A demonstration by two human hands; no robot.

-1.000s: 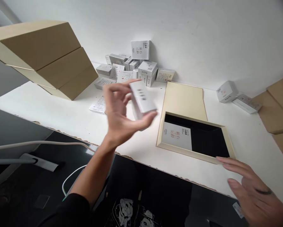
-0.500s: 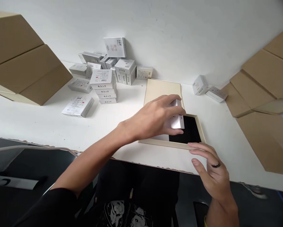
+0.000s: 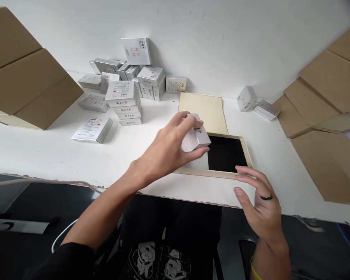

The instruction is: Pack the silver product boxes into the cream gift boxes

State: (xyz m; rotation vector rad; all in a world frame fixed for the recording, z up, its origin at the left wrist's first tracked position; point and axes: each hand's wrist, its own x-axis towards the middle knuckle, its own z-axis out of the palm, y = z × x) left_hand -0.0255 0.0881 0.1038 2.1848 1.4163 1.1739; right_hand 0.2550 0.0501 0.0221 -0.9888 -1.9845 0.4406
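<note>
My left hand [image 3: 175, 140] is closed around a small silver-white carton [image 3: 200, 136], thumb on the near side and fingers over the far side. It is over the left part of a cream tray-like box [image 3: 218, 175] with a black inside. Part of a pale surface shows in the box's left half, under my hand; the rest there is hidden. My right hand [image 3: 261, 202], a ring on one finger, is held with fingers apart at the box's near right corner, holding nothing. Behind the box lies its cream flap or lid [image 3: 202, 107].
Left of the box stands a stack of silver cartons [image 3: 122, 95], with several more behind it. One carton [image 3: 92, 130] lies flat nearer me. Two cartons [image 3: 246, 98] sit at the back right. Large brown boxes [image 3: 31, 81] flank the table on both sides.
My left hand has moved left with the carton, uncovering more of the box's black inside. The carton has turned in the grip. My right hand has hardly moved.
</note>
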